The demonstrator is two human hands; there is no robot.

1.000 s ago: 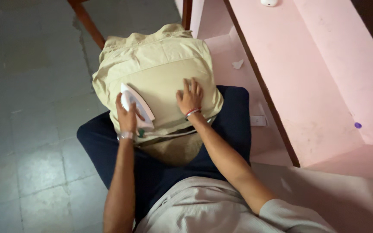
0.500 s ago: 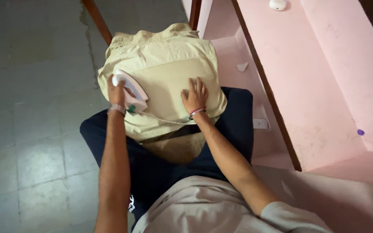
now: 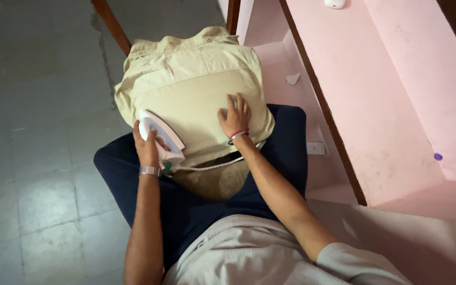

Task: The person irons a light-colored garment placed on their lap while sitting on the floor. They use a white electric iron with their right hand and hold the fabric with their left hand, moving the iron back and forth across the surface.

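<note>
Shirt [image 3: 196, 79], pale khaki, lies spread over the dark blue padded surface [image 3: 286, 153], left hand [image 3: 148, 148] gripping the white iron [image 3: 160, 136] on its near-left edge, right hand [image 3: 234, 117] pressed flat, fingers spread.

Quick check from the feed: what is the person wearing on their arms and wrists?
Both forearms are bare. The left hand has a silvery metal watch band at the wrist. The right hand has thin red and pale thread bands at the wrist, and a light grey ribbed sleeve covers the upper arm.

White iron [image 3: 160, 138] flat on spread khaki shirt [image 3: 196, 84]
</note>
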